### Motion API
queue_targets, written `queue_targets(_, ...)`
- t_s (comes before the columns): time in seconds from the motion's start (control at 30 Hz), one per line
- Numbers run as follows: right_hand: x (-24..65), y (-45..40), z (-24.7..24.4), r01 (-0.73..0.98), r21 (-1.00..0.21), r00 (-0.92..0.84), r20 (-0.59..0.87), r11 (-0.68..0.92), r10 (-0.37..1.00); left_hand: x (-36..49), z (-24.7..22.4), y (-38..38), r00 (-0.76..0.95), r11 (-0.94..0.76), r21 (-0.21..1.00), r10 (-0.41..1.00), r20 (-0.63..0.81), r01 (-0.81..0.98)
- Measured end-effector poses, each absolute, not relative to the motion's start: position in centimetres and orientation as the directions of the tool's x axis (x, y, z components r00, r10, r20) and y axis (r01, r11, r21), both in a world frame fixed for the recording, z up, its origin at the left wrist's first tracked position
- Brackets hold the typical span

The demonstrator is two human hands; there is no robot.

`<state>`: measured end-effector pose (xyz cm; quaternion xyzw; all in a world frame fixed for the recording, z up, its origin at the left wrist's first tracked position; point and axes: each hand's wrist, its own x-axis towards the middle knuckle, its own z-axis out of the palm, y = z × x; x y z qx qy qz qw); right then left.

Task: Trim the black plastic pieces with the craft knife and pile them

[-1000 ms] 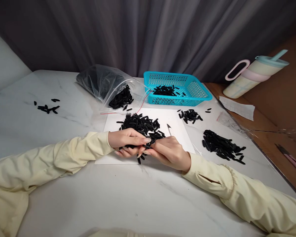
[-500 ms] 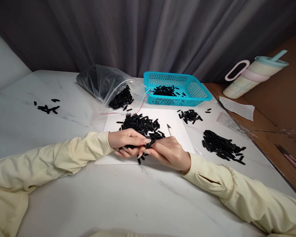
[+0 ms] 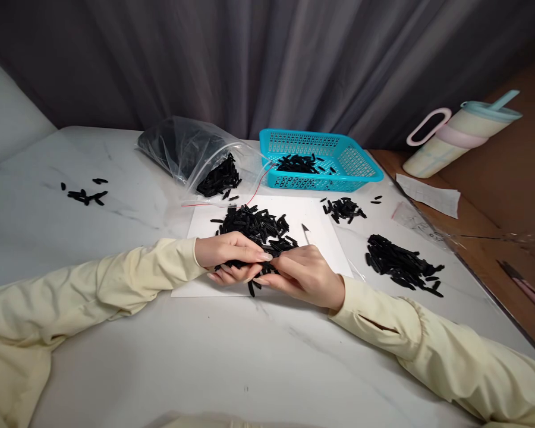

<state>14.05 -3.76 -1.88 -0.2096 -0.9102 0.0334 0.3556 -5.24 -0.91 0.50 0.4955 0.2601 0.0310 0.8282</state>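
Observation:
Over a heap of slim black pieces (image 3: 254,223) on a white sheet (image 3: 330,244), my two hands meet at their fingertips. My left hand (image 3: 232,255) is closed, thumb on top and fingers curled below. My right hand (image 3: 310,273) is closed too, its fingers pinched against the left thumb tip. A slim black piece seems to be held between them, mostly hidden by the fingers. A few black pieces lie just under the hands at the sheet's near edge. A dark pointed tip with a pale shaft (image 3: 305,230) shows behind my right hand.
A clear plastic bag (image 3: 178,151) spills black pieces behind the sheet. The blue basket (image 3: 321,181) holds more. Small piles lie at right (image 3: 399,261), behind it (image 3: 343,209), and far left (image 3: 88,197). A tumbler (image 3: 466,139) and paper slip (image 3: 430,195) are at right.
My fingertips have drawn slightly closer together, and the right fingers have shifted a little. The piles, bag and basket have not moved.

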Motion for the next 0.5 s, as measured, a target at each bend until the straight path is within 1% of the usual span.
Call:
queue_targets(0.17, 14.07, -3.76, -2.0, 0.35, -0.247, -0.635, 0.646, 0.903, 0.423, -5.23, 0.54, -0.91, 0.862, 0.513, 0.831, 0.301, -0.409, 0.215)
queue_targets(0.27, 14.09, -3.8, -1.87, 0.322, -0.246, -0.651, 0.644, 0.914, 0.403, -5.26, 0.56, -0.96, 0.859, 0.523, 0.824, 0.299, -0.416, 0.217)
queue_targets(0.5, 14.28, -4.0, -1.33, 0.233, -0.271, -0.757, 0.552, 0.934, 0.349, -5.11, 0.11, -0.97, 0.888, 0.496, 0.844, 0.27, -0.372, 0.203)
